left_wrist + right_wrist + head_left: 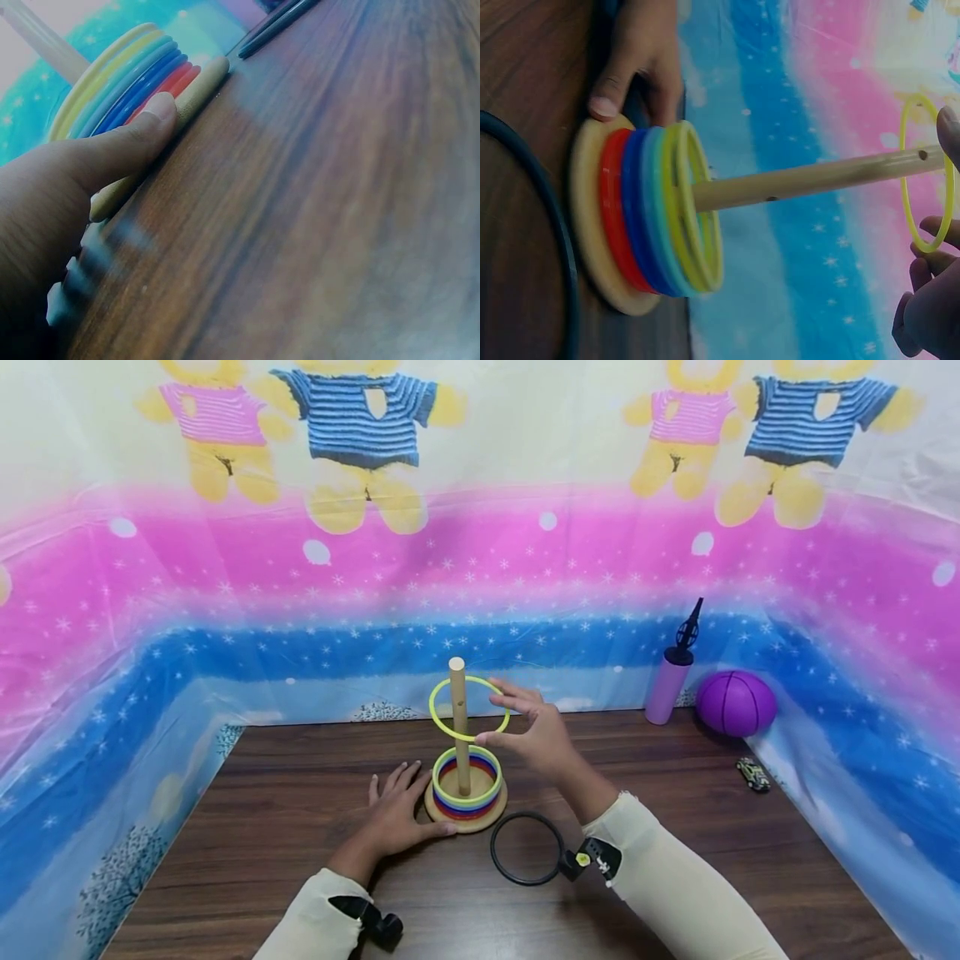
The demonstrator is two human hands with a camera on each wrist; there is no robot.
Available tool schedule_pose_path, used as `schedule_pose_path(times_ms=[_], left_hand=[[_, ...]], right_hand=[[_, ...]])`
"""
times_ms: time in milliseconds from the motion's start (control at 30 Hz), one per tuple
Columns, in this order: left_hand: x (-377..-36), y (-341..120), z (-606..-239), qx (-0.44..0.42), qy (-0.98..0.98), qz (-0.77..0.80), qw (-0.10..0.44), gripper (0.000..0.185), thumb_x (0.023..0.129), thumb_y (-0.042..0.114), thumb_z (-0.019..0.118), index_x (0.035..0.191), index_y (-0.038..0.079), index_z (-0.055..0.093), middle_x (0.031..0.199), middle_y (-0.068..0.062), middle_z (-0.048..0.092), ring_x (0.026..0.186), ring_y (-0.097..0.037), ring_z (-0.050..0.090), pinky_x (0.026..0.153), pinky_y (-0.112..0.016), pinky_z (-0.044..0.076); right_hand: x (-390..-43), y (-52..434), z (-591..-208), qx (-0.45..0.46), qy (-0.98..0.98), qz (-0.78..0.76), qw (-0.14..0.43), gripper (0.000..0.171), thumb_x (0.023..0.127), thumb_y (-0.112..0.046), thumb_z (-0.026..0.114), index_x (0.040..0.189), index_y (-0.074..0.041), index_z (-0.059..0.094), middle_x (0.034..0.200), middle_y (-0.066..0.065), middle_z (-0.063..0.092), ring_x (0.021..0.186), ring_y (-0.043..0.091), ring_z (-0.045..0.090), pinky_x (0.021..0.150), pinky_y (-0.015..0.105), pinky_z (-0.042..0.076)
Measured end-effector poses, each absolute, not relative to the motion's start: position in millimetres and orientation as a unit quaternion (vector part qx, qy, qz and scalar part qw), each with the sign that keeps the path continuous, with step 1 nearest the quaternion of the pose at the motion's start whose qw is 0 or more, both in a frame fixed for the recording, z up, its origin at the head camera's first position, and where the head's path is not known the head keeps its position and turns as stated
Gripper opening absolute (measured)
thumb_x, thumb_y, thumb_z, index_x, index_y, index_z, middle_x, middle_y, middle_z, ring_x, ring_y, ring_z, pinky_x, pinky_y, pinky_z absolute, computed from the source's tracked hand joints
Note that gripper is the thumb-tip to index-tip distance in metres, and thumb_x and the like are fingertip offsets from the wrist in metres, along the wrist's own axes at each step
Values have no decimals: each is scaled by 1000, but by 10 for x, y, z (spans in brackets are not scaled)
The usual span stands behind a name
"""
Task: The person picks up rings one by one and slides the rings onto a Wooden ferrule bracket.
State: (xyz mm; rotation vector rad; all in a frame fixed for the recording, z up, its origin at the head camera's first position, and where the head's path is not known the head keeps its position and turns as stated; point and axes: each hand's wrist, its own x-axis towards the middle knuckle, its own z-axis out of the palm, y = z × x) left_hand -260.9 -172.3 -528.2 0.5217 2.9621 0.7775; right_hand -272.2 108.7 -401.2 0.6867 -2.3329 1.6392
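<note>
A wooden peg (458, 710) stands upright on a round wooden base (491, 817). Stacked around its foot are red rings (615, 202), blue rings (636, 214), a light blue ring (660, 217) and yellow rings (681, 217) on top. Higher up, another yellow ring (433, 714) encircles the upper part of the peg, well above the stack. My right hand (536, 731) pinches that ring's right side between thumb and fingers. To the left, my left hand (393, 818) rests with fingers spread, its thumb (154, 127) touching the base's near edge.
A black ring (495, 860) lies flat on the brown wooden table (292, 835), right of the base and below my right wrist. At the back right are a purple pump (667, 689), a purple ball (737, 703) and a small toy car (752, 774). A printed cloth (525, 647) encloses the table.
</note>
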Motion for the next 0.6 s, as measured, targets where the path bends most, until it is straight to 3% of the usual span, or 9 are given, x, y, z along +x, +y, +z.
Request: schedule_pose_path(times_ms=[67, 300, 600], left_hand=[[-2610, -1723, -5281, 168, 954, 249, 17, 109, 86, 73, 81, 170, 15, 42, 179, -21, 31, 169, -48, 18, 128, -82, 0], [-2625, -1713, -5284, 167, 955, 243, 14, 109, 85, 73, 82, 170, 16, 43, 178, -21, 32, 169, -48, 19, 128, -83, 1], [-2622, -1710, -5282, 164, 957, 240, 15, 110, 85, 73, 81, 171, 17, 42, 178, -21, 33, 168, -48, 20, 128, -83, 2]], right_hand=[[-2704, 1076, -4071, 223, -792, 561, 93, 70, 84, -23, 98, 146, -6, 71, 166, -6, 57, 164, 28, 36, 135, 66, 22], [-2674, 1066, -4299, 203, -800, 561, 58, 71, 83, -26, 99, 146, -9, 71, 166, -7, 57, 159, 27, 40, 130, 66, 32], [-2685, 1048, -4578, 189, -816, 544, 52, 68, 83, -28, 99, 143, -11, 73, 166, -13, 55, 158, 27, 40, 128, 68, 33]])
